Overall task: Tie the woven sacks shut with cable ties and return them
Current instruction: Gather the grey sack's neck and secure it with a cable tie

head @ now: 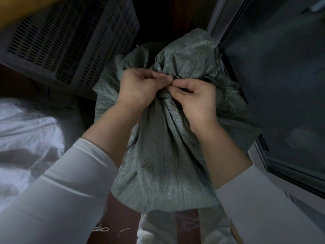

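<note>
A grey-green woven sack (163, 155) stands in front of me, its top gathered into a bunched neck. Both hands meet at that neck. My left hand (140, 85) is closed with thumb and forefinger pinched at the gather. My right hand (195, 97) faces it, fingers curled and fingertips touching the left hand's. Whatever thin thing they pinch is hidden between the fingers; no cable tie shows clearly. Above the hands the sack's loose mouth (190, 55) fans out, frayed at the right edge.
A dark perforated plastic crate (70, 41) stands at the upper left. A dark glass door with a metal frame (281, 85) runs down the right side. Pale crumpled plastic sheeting (26, 134) lies at the left. The floor below is reddish-brown.
</note>
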A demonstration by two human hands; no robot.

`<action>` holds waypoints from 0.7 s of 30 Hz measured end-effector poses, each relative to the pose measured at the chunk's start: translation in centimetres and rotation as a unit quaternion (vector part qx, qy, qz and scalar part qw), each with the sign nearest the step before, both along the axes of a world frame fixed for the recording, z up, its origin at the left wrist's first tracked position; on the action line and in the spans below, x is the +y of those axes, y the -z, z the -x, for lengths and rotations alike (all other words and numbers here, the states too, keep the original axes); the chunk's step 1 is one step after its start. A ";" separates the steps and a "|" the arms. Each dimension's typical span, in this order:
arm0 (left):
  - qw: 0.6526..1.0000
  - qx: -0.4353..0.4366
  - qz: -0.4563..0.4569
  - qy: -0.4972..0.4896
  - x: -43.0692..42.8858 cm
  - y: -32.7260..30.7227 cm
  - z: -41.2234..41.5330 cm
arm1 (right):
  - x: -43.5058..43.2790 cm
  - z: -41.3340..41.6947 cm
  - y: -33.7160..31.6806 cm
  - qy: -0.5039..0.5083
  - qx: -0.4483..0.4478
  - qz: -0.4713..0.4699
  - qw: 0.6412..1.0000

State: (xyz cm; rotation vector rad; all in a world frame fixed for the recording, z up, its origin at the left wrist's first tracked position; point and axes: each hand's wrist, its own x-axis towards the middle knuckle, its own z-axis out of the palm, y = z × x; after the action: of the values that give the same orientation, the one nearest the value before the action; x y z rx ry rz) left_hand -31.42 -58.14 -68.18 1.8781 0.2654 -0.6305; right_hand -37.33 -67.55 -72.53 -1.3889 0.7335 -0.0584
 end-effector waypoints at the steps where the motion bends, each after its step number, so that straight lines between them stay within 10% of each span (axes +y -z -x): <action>1: 1.000 0.006 0.000 0.000 -0.1 0.0 -0.1 | 0.1 -0.2 0.2 0.004 0.011 0.010 1.000; 11: 0.993 -0.030 -0.023 0.108 0.4 0.2 -0.4 | 1.4 -0.5 0.7 0.021 0.011 0.125 0.992; 21: 0.992 -0.011 0.109 0.063 2.0 0.1 0.0 | 0.9 -0.1 0.9 0.078 -0.009 0.043 0.996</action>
State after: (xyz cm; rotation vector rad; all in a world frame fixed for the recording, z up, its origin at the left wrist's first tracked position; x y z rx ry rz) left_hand -31.44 -56.17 -68.25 1.6984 0.0586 -0.6950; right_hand -37.18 -66.62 -73.47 -1.4098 0.8306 -0.2279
